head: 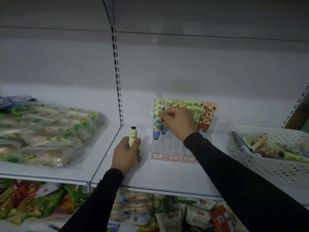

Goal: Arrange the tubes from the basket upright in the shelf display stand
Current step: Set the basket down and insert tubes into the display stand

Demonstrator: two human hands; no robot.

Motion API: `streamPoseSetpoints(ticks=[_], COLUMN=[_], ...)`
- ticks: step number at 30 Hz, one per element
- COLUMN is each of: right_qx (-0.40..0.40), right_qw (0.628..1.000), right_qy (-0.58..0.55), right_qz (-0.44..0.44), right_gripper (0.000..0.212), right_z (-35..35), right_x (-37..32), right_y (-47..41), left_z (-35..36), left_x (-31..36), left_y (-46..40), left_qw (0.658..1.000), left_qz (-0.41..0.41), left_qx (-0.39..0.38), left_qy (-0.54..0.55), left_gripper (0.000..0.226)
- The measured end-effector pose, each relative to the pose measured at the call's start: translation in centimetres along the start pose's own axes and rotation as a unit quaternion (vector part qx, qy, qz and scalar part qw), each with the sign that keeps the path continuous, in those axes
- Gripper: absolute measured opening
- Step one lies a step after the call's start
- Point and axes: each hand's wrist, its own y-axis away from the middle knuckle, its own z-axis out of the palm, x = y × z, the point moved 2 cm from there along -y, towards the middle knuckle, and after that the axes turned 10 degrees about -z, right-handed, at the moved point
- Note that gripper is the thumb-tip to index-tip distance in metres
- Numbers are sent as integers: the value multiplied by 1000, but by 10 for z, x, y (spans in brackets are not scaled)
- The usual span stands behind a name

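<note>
Seating one tube in the stand while the next is waiting in the other hand.

The right hand [176, 122] is pinching a blue-and-green flowered tube [156, 122] at the left end of the clear plastic display stand [168, 148], fingers curled round its upper part, cap pointing down — apparently settling it into a front slot. The left hand [127, 153] is gripping a pale yellow tube with a black cap [133, 135], cap up, just left of the stand. More tubes are lying in the white perforated basket [267, 166], well right of both hands. Next, I judge, the yellow tube needs flipping cap-down — then an empty slot.
</note>
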Motion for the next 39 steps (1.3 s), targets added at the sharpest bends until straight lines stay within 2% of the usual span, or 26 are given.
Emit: streamPoseSetpoints(ticks=[2, 5, 7, 9, 10, 12, 14, 16, 18, 20, 21, 23, 25, 27, 29, 32, 35, 39], right_qx=[11, 40, 34, -40, -103, -233, -311, -286, -206, -149, -133, -106, -69, -40, -30, -26, -18, -24], right_qw=[1000, 998, 996, 995, 989, 961, 924, 913, 923, 938, 951, 980, 992, 993, 990, 981, 975, 970], right_qy=[-7, 49, 64, 49, 45, 57, 95, 113, 90, 61, 47, -1, -72, -104, -137, -187, -213, -231], right_qz=[8, -27, -56, -83, -97, -136, -198, -269, -311, -308, -274, -167, -77, -28, 11, 45, 57, 72], right_gripper=[32, 46, 38, 28, 31, 51, 63, 48, 31, 24, 21, 17, 11, 11, 16, 20, 20, 24], right_z=[-2, -10, -16, -18, -18, -14, -8, -5, -10, -17, -21, -31, -42, -50, -54, -58, -61, -64], right_x=[-2, -7, -15, -23, -26, -29, -28, -29, -31, -31, -31, -29, -26, -22, -18, -17, -17, -14], right_y=[2, 9, 20, 32, 39, 51, 59, 62, 62, 60, 59, 56, 52, 50, 47, 42, 38, 31], left_z=[-1, -4, -7, -9, -10, -8, -5, 1, 7, 9, 8, 5, 3, 3, 7, 16, 23, 29], left_x=[2, 6, 11, 20, 26, 40, 51, 58, 62, 63, 62, 58, 55, 55, 58, 59, 63, 67], left_y=[1, 2, 2, 4, 6, 13, 22, 31, 42, 48, 49, 48, 46, 45, 47, 47, 48, 47], left_qw=[1000, 995, 984, 972, 962, 932, 917, 916, 914, 919, 927, 956, 984, 996, 996, 985, 982, 982], left_qz=[-7, -42, -67, -98, -118, -165, -206, -235, -257, -273, -275, -242, -155, -56, 20, 88, 108, 117], left_qx=[-10, -25, -23, -33, -53, -110, -152, -173, -192, -199, -193, -150, -83, -42, -61, -127, -152, -148], left_qy=[15, 88, 163, 212, 241, 302, 306, 275, 248, 201, 165, 65, -29, -59, -64, -75, -32, -8], left_gripper=[26, 29, 25, 21, 18, 14, 22, 30, 35, 43, 48, 50, 45, 37, 27, 13, 9, 11])
